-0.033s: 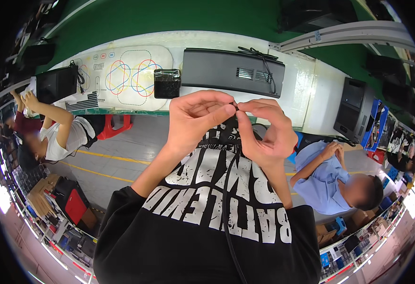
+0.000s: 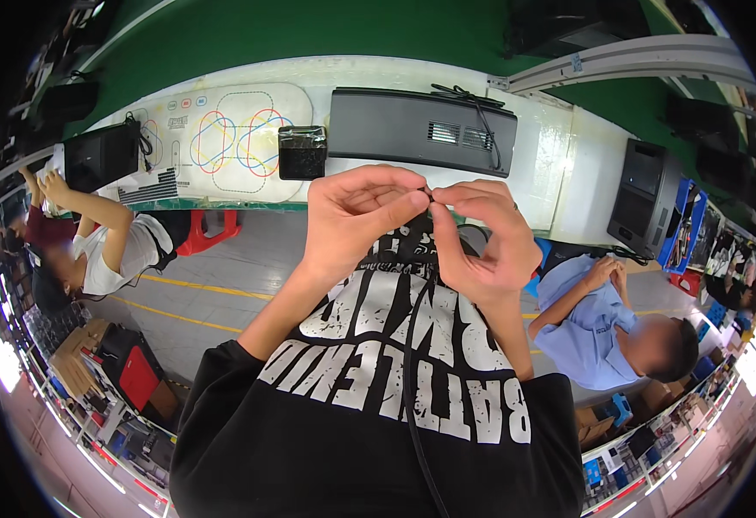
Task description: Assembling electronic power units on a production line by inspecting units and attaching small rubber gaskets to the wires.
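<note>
Between my fingertips, just in front of my chest, is a tiny dark piece [image 2: 428,193], too small and too covered to name. My left hand [image 2: 362,211] pinches it from one side with thumb and index finger. From the other side my right hand [image 2: 490,233] closes on it in the same way, fingertips nearly touching those of the left. A black cord [image 2: 412,380] runs down over my black shirt; whether it joins the small piece cannot be made out. Beyond my hands a long dark grey device [image 2: 421,134] with vent slots lies on the white bench.
Left of the device stands a small black box [image 2: 303,154], beside a white printed mat [image 2: 223,129]. A coiled black cable [image 2: 473,108] rests on the device. Seated people work at left [image 2: 128,250] and right [image 2: 594,319]. A metal rail [image 2: 620,67] crosses the far right.
</note>
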